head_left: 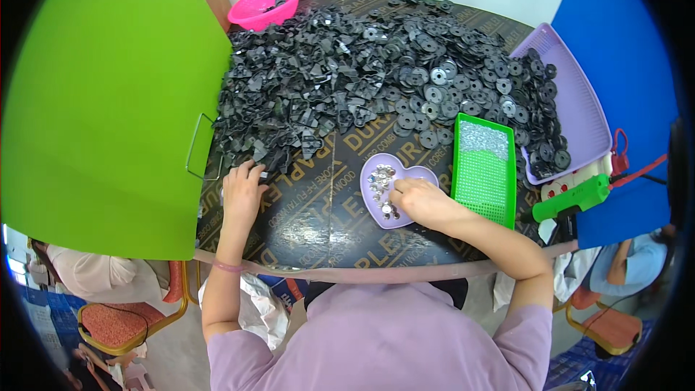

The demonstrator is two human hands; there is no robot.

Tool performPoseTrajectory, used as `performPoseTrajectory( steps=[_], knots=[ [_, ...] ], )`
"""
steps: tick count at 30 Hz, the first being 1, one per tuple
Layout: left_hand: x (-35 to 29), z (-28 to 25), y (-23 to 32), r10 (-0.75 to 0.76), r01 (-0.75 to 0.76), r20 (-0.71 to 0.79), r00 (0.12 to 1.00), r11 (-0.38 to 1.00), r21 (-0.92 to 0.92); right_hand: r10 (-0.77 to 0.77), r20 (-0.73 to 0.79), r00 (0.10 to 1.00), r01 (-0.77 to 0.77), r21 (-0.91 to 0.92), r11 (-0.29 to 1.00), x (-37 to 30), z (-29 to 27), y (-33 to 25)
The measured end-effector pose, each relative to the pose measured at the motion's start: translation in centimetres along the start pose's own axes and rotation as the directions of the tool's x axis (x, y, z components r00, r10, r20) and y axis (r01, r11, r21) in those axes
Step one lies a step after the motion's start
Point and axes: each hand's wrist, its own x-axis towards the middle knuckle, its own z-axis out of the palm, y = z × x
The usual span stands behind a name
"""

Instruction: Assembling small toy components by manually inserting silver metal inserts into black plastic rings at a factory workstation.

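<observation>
Pink bowl (287,11) with dark pieces (275,4); heart-shaped dish (421,173), shiny metal pieces (381,177); green tray (481,185), silvery bits (483,139); lilac basket (581,105), black discs (556,160). Left hand (243,192) loosely open beside black parts (293,94); right hand (418,201) bunched in the dish, its grip hidden.

Single head-worn fisheye, left one of a pair, upright, looking steeply down and forward over the wearer's lilac shirt (405,340); close on left hand (243,188) and right hand (418,201), dark printed tabletop (304,221) central, green partition (108,101) and blue partition (615,36) curving toward the black rim.
</observation>
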Motion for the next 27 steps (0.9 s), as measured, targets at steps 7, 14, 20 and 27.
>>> performPoseTrajectory(
  steps=[7, 14, 20, 27],
  knots=[
    [2.0, -0.3, 1.2, -0.017, -0.014, -0.135, 0.991, 0.974, -0.225, 0.178, -0.300, 0.937, -0.095, 0.273, 0.957, -0.5, -0.7, 2.6],
    [4.9, -1.7, 6.6, -0.256, 0.167, 0.201, 0.946, -0.148, -0.975, 0.401, -0.038, 0.915, -0.297, 0.608, 0.736, -0.5, -2.9, 2.5],
    [6.3, -0.8, 13.5, 0.283, 0.499, 0.444, 0.850, -0.702, -0.508, 0.268, -0.255, 0.929, -0.124, 0.467, 0.876, -0.9, -1.5, 2.9],
    [6.0, 1.0, 16.1, 0.484, 0.620, 0.412, 0.772, -0.718, -0.316, 0.399, -0.171, 0.901, -0.249, 0.551, 0.797, -1.9, -2.6, 2.3]
  ],
)
